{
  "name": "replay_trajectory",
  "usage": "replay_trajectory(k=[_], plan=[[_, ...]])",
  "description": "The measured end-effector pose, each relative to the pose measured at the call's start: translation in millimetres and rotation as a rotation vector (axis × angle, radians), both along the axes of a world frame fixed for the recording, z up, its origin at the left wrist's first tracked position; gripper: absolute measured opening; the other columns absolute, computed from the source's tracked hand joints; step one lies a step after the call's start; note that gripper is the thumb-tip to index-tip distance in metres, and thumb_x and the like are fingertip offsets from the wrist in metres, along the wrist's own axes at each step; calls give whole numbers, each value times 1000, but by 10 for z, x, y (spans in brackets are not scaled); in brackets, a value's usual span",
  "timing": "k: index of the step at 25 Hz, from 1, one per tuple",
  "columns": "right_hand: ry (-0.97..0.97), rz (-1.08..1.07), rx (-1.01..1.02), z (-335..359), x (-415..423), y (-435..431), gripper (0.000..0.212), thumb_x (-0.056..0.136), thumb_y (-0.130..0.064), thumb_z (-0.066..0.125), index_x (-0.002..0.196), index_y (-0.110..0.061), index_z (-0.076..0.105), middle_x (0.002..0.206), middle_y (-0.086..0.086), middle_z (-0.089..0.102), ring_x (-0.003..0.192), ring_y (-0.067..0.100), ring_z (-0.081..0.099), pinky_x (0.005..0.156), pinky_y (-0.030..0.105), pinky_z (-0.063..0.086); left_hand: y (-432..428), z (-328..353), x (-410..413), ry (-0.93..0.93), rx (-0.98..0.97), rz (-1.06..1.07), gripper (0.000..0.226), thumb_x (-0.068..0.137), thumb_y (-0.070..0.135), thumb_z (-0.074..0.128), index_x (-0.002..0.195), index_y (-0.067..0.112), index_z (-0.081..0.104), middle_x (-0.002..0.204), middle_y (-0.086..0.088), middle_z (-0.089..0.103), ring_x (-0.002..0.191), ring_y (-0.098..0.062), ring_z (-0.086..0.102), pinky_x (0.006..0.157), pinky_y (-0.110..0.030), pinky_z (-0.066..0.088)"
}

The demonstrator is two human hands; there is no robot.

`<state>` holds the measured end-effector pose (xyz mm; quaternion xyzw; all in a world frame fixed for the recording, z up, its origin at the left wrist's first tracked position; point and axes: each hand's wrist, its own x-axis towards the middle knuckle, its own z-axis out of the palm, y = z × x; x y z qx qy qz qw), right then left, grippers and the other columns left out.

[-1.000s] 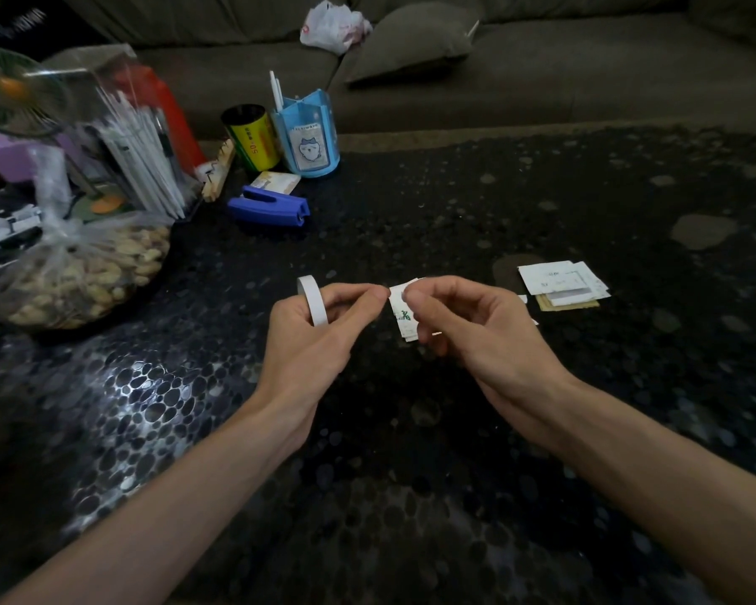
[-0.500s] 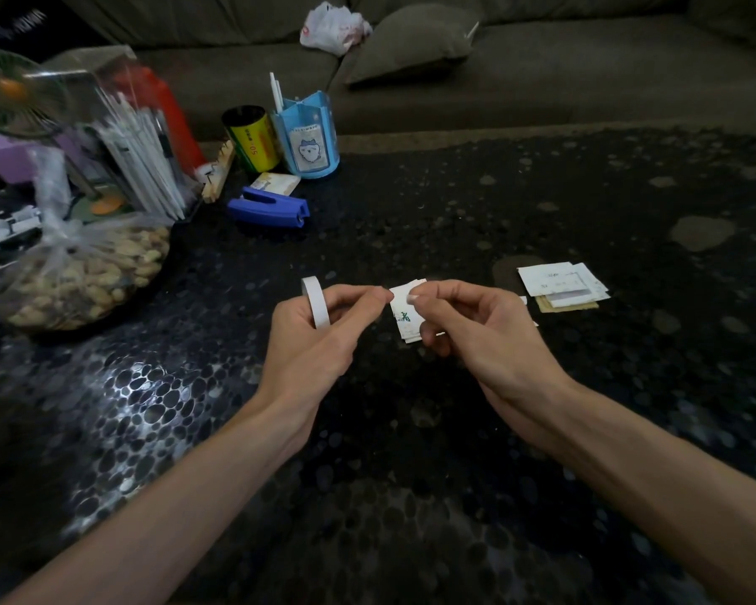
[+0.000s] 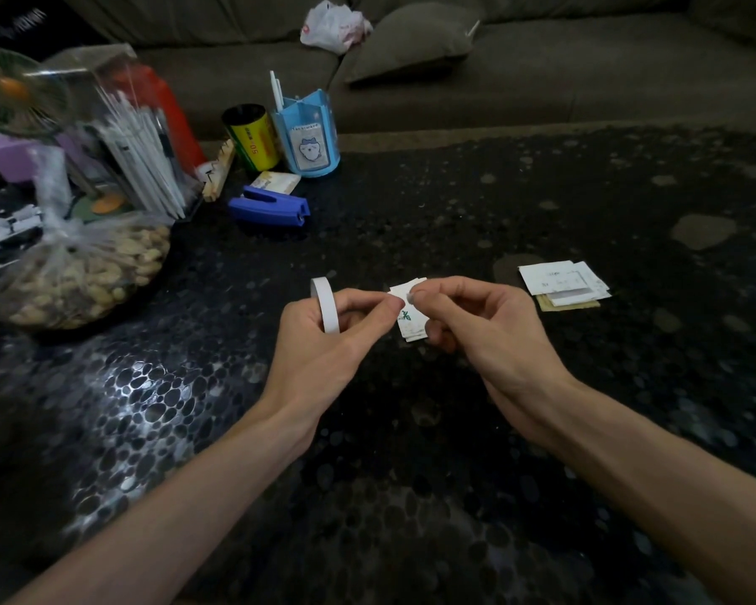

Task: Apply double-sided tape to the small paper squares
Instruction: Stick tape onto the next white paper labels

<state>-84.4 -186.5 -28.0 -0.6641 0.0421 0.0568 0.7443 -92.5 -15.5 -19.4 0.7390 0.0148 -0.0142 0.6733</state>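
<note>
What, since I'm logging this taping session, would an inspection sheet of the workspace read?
Surface: dark pebble-patterned table, with a glare patch on its left part.
Job's things: tape roll in the left hand; small paper squares in the right hand; paper pile lying to the right.
Clutter: blue stapler, blue pen holder, yellow canister, bag of peanuts, small fan.
Hands: left hand holds the tape roll; right hand pinches the small paper squares; their fingertips meet at the paper's top edge.
Cables: nothing seen.
Surroundings: sofa behind the table, with a cushion and a plastic bag on it.
</note>
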Motion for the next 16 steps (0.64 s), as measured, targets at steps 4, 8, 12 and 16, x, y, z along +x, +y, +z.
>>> replay_trajectory(k=[4, 8, 12, 16], plan=[[-28, 15, -19, 3, 0, 13, 6, 94, -12, 76, 94, -10, 82, 71, 5, 66, 63, 6, 56, 64, 18, 48, 5, 4, 1, 11, 7, 5, 10, 90, 22, 77, 95, 16, 83, 63, -7, 65, 50, -5, 52, 49, -13, 41], [-86, 27, -13, 26, -24, 38, 11, 94, -4, 73, 98, -8, 82, 85, 2, 77, 63, 2, 58, 62, 14, 49, 0, -39, 9, -26, 93, -8, 11, 87, 30, 80, 96, 28, 84, 88, -29, 72, 86, -52, 67, 82, -53, 60], [-134, 45, -69, 29, -46, 46, 18, 97, -5, 71, 103, -17, 83, 80, -10, 75, 66, -2, 60, 65, 13, 49, 30, -23, 7, 19, 12, 24, 14, 88, 25, 78, 99, 18, 83, 70, -2, 74, 55, -5, 64, 57, -11, 48], [-169, 61, -127, 22, -60, 56, 26, 99, -3, 68, 109, -22, 83, 78, -11, 70, 64, 1, 58, 66, 14, 48, 21, -6, 4, 88, -80, 50, 18, 91, 23, 75, 105, 14, 81, 51, 17, 61, 46, 2, 56, 47, -9, 40]])
